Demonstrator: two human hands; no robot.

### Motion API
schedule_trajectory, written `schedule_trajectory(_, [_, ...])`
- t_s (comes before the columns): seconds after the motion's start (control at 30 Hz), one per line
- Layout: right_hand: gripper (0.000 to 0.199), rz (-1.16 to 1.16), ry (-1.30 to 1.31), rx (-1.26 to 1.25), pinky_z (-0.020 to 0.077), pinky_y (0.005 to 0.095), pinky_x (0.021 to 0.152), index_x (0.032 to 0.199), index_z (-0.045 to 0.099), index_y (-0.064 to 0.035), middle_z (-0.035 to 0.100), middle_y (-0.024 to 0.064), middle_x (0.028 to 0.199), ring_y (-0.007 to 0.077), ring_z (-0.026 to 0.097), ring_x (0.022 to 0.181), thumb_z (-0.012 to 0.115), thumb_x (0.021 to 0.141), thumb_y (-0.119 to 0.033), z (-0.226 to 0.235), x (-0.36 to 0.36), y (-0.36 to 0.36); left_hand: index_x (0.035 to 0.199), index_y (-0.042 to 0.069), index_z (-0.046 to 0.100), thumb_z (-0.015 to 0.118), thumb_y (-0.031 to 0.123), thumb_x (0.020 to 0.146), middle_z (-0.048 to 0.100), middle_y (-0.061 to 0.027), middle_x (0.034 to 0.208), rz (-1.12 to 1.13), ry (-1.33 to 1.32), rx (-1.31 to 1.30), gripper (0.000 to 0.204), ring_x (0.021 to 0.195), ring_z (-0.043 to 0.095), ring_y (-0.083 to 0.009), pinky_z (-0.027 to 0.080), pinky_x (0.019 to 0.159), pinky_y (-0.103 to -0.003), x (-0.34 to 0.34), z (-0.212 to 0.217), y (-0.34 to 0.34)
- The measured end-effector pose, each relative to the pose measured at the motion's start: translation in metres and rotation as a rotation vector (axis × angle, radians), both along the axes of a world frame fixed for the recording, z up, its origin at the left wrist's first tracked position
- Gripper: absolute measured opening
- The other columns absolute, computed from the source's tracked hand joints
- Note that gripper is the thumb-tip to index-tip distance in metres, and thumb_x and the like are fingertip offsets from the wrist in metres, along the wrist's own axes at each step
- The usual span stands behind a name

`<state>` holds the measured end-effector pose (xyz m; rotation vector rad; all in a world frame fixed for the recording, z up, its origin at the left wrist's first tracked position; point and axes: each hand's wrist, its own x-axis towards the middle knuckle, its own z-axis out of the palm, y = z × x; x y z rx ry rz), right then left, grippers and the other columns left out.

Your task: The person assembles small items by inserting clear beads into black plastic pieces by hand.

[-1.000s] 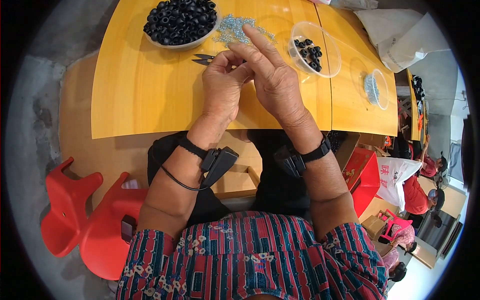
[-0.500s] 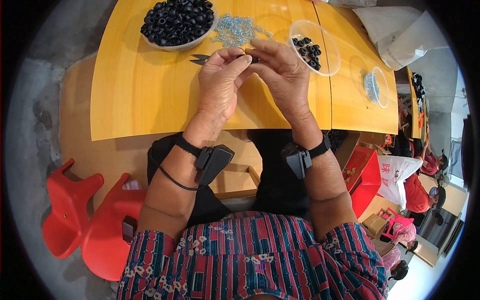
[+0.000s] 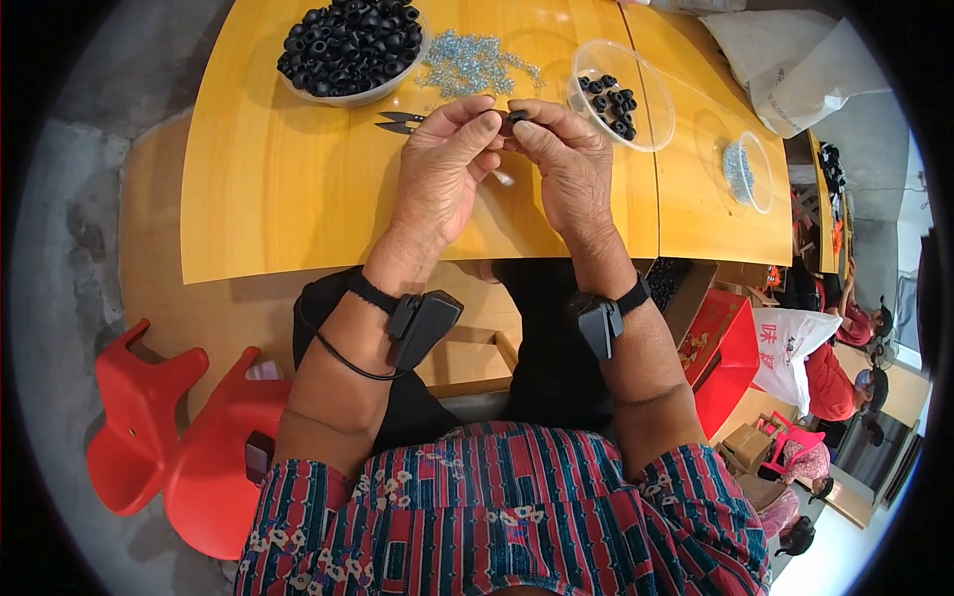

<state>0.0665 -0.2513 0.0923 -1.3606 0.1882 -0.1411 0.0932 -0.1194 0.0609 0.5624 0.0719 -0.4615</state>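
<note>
My right hand (image 3: 576, 149) pinches a small black ring-shaped rubber piece (image 3: 518, 116) between thumb and fingers. Close beside it, my left hand (image 3: 447, 149) is closed in a pinch; what lies between its fingertips is too hidden to make out. Both hands are held over the yellow table (image 3: 288, 199). Thread snips (image 3: 399, 121) with dark blades lie left of my left fingers, partly covered. Beyond the hands is a loose pile of tiny clear-blue pieces (image 3: 467, 65). A pale shiny spot shows below the fingertips; I cannot tell what it is.
A bowl heaped with black rubber pieces (image 3: 348, 50) stands far left. To the right is a clear tub (image 3: 651, 109) with several black pieces, then a smaller tub (image 3: 760, 179) of clear-blue pieces. Red chairs (image 3: 219, 487) stand lower left; people sit far right.
My hands have drawn slightly apart and a little toward me. The black piece now shows at my right fingertips, and more of the snips and the tiny-piece pile is uncovered.
</note>
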Motion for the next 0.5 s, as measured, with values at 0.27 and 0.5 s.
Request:
schedule_trajectory(0.27, [0.019, -0.019, 0.064, 0.21, 0.0518, 0.0273, 0.075, 0.101, 0.065, 0.0025, 0.066, 0.0103, 0.091, 0.0166, 0.063, 0.08, 0.063, 0.083, -0.004, -0.0002, 0.0011, 0.0003, 0.109, 0.001, 0.058, 0.061, 0.007, 0.087, 0.061, -0.0049, 0.094, -0.028, 0.034, -0.123, 0.023, 0.08, 0.061, -0.0095, 0.052, 0.075, -0.021, 0.0021, -0.0024, 0.0009])
schedule_trajectory(0.5, [0.021, -0.045, 0.046, 0.214, 0.0509, 0.028, 0.077, 0.102, 0.064, 0.0031, 0.066, 0.0108, 0.091, 0.0164, 0.062, 0.081, 0.063, 0.083, -0.005, -0.0014, 0.0013, -0.0002, 0.111, 0.001, 0.057, 0.056, 0.006, 0.089, 0.061, -0.0057, 0.095, -0.06, -0.003, -0.131, 0.022, 0.083, 0.061, -0.0106, 0.052, 0.078, -0.022, 0.0022, -0.0036, 0.0011])
